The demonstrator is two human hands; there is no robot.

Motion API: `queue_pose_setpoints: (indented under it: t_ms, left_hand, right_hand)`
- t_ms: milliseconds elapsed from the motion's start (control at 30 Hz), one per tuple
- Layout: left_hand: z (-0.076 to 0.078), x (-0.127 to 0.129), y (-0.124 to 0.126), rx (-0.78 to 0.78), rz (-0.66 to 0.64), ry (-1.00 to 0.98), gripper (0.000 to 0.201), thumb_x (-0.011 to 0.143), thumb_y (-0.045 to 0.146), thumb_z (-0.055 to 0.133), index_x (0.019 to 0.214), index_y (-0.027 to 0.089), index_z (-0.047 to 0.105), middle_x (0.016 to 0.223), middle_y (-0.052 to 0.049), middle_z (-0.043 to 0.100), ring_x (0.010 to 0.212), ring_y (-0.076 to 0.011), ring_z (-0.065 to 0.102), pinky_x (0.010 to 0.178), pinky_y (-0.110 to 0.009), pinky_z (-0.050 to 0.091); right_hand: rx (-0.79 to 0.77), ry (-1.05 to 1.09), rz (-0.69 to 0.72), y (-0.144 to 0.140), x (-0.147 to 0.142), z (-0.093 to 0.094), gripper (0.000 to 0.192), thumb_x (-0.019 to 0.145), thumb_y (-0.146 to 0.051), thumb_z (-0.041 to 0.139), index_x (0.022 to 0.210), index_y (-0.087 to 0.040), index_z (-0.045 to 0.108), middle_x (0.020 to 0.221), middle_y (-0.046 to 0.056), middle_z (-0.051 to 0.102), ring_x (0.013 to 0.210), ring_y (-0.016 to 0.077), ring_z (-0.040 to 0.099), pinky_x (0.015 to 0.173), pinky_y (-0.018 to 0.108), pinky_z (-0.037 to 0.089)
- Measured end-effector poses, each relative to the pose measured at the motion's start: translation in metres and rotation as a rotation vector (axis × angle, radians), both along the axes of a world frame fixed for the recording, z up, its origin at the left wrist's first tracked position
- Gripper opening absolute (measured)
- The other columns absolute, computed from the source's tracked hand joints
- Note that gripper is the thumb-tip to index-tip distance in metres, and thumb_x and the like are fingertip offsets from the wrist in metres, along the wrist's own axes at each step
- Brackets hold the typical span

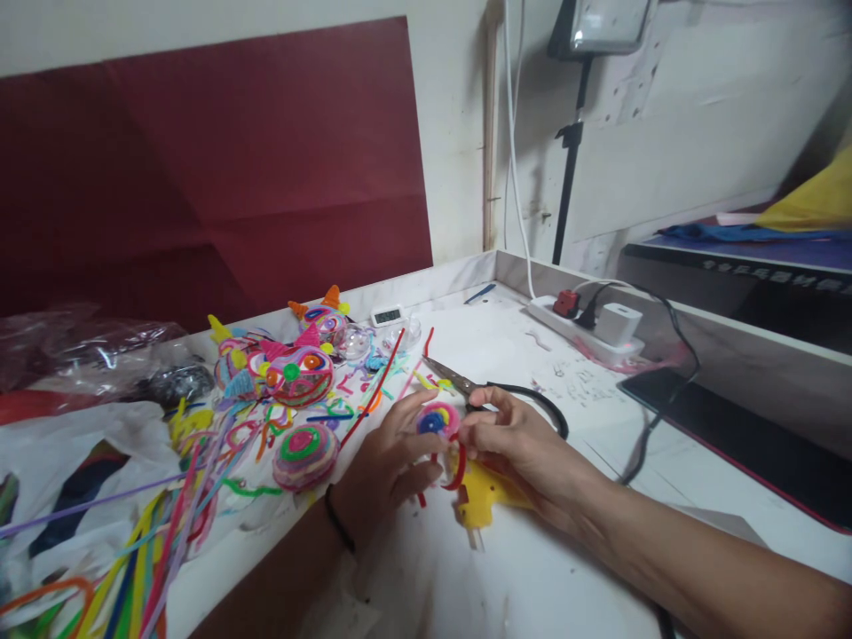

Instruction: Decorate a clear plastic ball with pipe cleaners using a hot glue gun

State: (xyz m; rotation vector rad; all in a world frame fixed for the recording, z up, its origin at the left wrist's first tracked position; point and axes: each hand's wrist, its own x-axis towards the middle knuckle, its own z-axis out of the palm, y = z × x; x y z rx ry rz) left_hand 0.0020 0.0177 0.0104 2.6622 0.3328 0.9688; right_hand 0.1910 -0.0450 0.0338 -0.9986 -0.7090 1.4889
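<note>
Left hand and right hand both pinch a coiled pipe-cleaner disc at table centre. Red pipe cleaner trails at its 6 o'clock. Yellow glue gun lies beneath; scissors at 12 o'clock.

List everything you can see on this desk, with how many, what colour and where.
coiled disc: one, pink, blue and yellow, held between both hands
red pipe cleaner: one, curling down from the disc
glue gun: one, yellow, on the desk under the right hand
scissors: one pair, black handles, behind the hands
finished masks: a few, multicoloured, left rear of the desk
round coil: one, pink and green, left of the hands
loose pipe cleaners: many, mixed colours, front left
power strip: one, white, right rear
small clock: one, white, rear edge
left hand: on the disc
right hand: on the disc
</note>
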Motion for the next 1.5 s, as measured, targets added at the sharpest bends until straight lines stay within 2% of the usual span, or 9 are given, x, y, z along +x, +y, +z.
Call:
queue_pose_setpoints:
  t_ms: [233, 500, 867, 1067, 1500]
  left_hand:
    - [0.0003, 0.0003, -0.001, 0.0, 0.0, 0.009, 0.021, 0.091, 0.025, 0.051, 0.112, 0.027, 0.05, 0.145, -0.011, 0.033, 0.131, -0.0246, 0.042, 0.101, -0.041, 0.043]
    - [0.0029, 0.0031, -0.0034, -0.033, -0.004, 0.0, 0.02, 0.092, 0.025, 0.049, 0.112, 0.026, 0.052, 0.143, -0.012, 0.036, 0.131, -0.025, 0.041, 0.101, -0.042, 0.043]
    - [0.0012, 0.0038, -0.0042, -0.003, -0.022, 0.009, 0.022, 0.092, 0.024, 0.049, 0.113, 0.026, 0.053, 0.144, -0.012, 0.036, 0.132, -0.0256, 0.041, 0.102, -0.042, 0.042]
    - [-0.0011, 0.0044, -0.0043, 0.006, -0.005, 0.015, 0.02, 0.092, 0.025, 0.05, 0.11, 0.024, 0.056, 0.142, -0.013, 0.039, 0.13, -0.0244, 0.043, 0.103, -0.039, 0.042]
    - [0.0015, 0.0061, -0.0057, 0.0, 0.022, 0.003, 0.02, 0.093, 0.027, 0.047, 0.111, 0.025, 0.056, 0.14, -0.011, 0.041, 0.13, -0.024, 0.043, 0.103, -0.041, 0.041]
  right_hand:
    - [-0.028, 0.013, 0.019, 0.0001, 0.0008, -0.0025, 0.052, 0.051, -0.009, 0.063, 0.095, -0.025, 0.038, 0.052, -0.009, 0.057, 0.044, 0.0131, 0.049, 0.043, 0.029, 0.047]
    - [-0.04, 0.017, 0.001, 0.0014, 0.0025, -0.0029, 0.053, 0.05, -0.01, 0.067, 0.094, -0.023, 0.04, 0.056, -0.008, 0.06, 0.044, 0.0096, 0.047, 0.046, 0.023, 0.04]
    - [-0.018, -0.013, 0.028, -0.0012, 0.0035, -0.0029, 0.054, 0.051, -0.01, 0.067, 0.096, -0.023, 0.04, 0.059, -0.007, 0.061, 0.048, 0.0123, 0.051, 0.05, 0.026, 0.039]
    - [-0.026, -0.029, 0.015, -0.0002, 0.0044, -0.0054, 0.054, 0.049, -0.009, 0.064, 0.096, -0.023, 0.041, 0.055, -0.008, 0.059, 0.046, 0.0109, 0.047, 0.049, 0.025, 0.036]
    - [-0.018, 0.002, 0.001, -0.0013, 0.0053, -0.0036, 0.044, 0.053, -0.013, 0.063, 0.091, -0.023, 0.046, 0.056, -0.007, 0.057, 0.049, 0.0106, 0.046, 0.051, 0.024, 0.034]
